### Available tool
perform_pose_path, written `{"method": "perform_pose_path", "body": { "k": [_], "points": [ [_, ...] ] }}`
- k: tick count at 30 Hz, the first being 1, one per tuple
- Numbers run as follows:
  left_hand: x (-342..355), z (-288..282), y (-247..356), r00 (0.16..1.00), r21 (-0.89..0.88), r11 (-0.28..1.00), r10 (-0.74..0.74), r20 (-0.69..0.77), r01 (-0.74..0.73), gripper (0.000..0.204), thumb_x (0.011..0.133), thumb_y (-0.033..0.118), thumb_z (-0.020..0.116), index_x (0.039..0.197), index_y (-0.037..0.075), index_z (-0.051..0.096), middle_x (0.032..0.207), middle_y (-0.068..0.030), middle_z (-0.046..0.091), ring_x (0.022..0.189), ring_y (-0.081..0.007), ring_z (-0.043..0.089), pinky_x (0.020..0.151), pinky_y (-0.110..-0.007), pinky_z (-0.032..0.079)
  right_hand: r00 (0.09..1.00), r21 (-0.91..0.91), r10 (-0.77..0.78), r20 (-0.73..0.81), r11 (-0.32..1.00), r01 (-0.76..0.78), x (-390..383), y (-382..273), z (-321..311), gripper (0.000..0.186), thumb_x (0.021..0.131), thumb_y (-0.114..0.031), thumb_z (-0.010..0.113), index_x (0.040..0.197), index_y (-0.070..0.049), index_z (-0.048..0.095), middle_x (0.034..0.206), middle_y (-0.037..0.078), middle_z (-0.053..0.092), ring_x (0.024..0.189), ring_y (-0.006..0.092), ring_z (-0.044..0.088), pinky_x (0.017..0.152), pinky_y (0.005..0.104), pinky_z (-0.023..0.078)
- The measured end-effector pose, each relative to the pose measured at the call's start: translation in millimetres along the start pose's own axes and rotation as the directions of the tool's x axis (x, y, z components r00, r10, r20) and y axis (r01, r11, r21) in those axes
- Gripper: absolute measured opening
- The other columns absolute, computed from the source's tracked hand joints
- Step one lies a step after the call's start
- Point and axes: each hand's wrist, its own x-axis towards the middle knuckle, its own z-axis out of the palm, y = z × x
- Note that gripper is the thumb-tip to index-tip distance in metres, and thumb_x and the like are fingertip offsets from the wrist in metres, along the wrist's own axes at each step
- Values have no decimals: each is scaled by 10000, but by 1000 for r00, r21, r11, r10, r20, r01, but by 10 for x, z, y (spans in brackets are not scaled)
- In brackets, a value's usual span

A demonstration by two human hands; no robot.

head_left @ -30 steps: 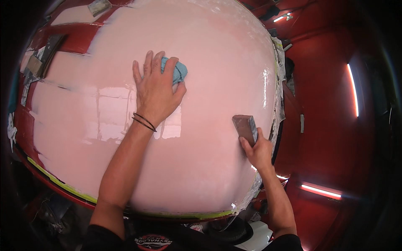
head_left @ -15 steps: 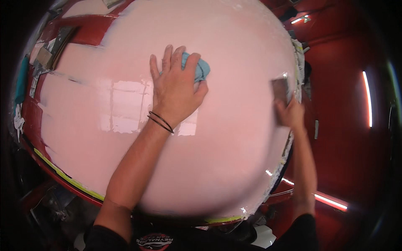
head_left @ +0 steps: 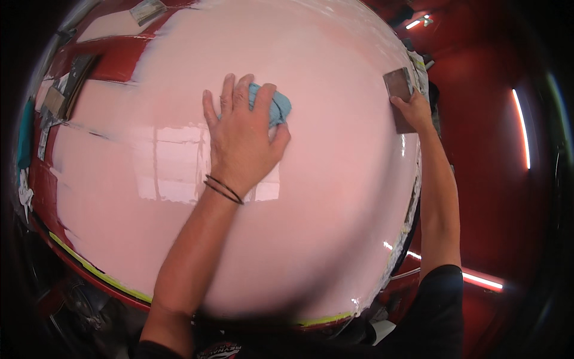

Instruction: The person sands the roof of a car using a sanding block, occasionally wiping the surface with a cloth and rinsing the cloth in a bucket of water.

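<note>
A large curved car panel [head_left: 323, 179], coated pale pink and wet-looking, spreads in front of me. Near its middle, my left hand [head_left: 245, 131] presses a bunched blue cloth [head_left: 278, 107] against the surface, with the fingers spread over it and a dark band round the wrist. At the panel's right edge, my right hand [head_left: 414, 110] grips a flat grey-brown sanding block [head_left: 397, 82], thumb on its upper face and fingers hidden behind it. The block lies along the pink surface there.
Red painted areas [head_left: 113, 57] show at the panel's left, where a dark flat block [head_left: 76, 84] and a small grey pad [head_left: 148, 11] lie. A teal object [head_left: 25, 134] is at the far left. Yellow tape [head_left: 101, 266] lines the near edge; whitish masking [head_left: 412, 200] borders the right.
My right hand has slid the sanding block up and away along the panel's right edge. My left hand stays on the blue cloth, and the whole view has shifted slightly.
</note>
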Motion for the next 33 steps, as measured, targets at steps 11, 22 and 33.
{"method": "perform_pose_path", "body": {
  "k": [11, 22, 33],
  "points": [
    [-40, -21, -122, 999, 15, 999, -39, -1, 39, 597, 904, 273, 736, 1464, 125, 593, 1584, -207, 505, 1588, -451, 345, 1282, -725, 153, 959, 140, -140, 247, 984, 107, -3093, -1819, -450, 382, 893, -375, 845, 1144, -137, 683, 918, 144, 767, 821, 395, 771, 750, 506, 623],
    [2, -3, -17, 1000, -24, 1000, -6, 17, 7, 610, 906, 281, 738, 1476, 125, 588, 1589, -216, 501, 1598, -452, 327, 1289, -721, 139, 1000, -136, 28, 6, 990, -27, -158, -506, -88, 849, 901, -521, 800, 1449, 88, 581, 1224, 341, 747, 1172, 494, 725, 1002, 529, 578],
    [-32, -53, -127, 998, 13, 998, -54, 12, 54, 606, 908, 287, 729, 1475, 132, 584, 1602, -205, 490, 1598, -441, 332, 1295, -708, 137, 960, 51, 94, 265, 992, -112, -3177, -1193, -339, 604, 919, -432, 830, 1355, -47, 666, 1017, 244, 781, 948, 447, 775, 818, 515, 624]
  ]
}}
